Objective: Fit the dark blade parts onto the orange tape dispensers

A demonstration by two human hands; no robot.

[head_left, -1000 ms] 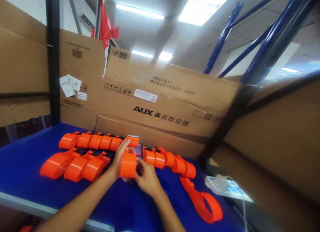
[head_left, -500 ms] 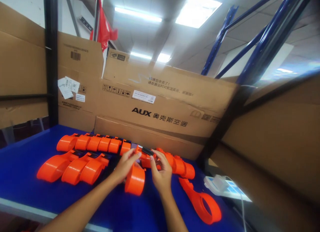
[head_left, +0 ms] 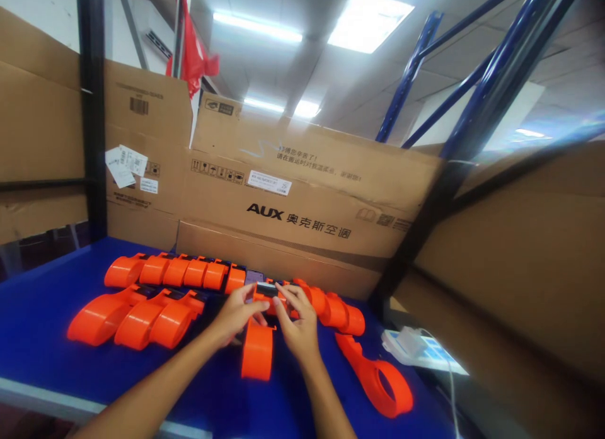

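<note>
From where I stand, the unit in work is a glossy orange plastic-looking band (head_left: 258,354) with a small black block-like piece (head_left: 267,290) at its top. It is raised above the blue-covered table (head_left: 42,300); this held band is the reference for all positions below.

Support is two-sided, apparently so that the black piece lies level and steady while the looped lower part hangs free.

Left hand (head_left: 239,316): partly closed, thumb and fingers pinching the left end of the held band's top. Right hand (head_left: 300,319): partly closed, thumb and fingertips at the right end beside the black piece; the contact of its other fingers cannot be told.

Left of the held band, a back row of glossy orange looped bands (head_left: 193,272) and a shorter front row of similar bands (head_left: 135,322) lie side by side, black parts toward the rear, an arrangement that probably eases counting and access. Right of and behind it stands a further orange cluster (head_left: 335,310). Farther right, nearer the onlooker, lies a single orange band with an open loop (head_left: 378,382).
</note>
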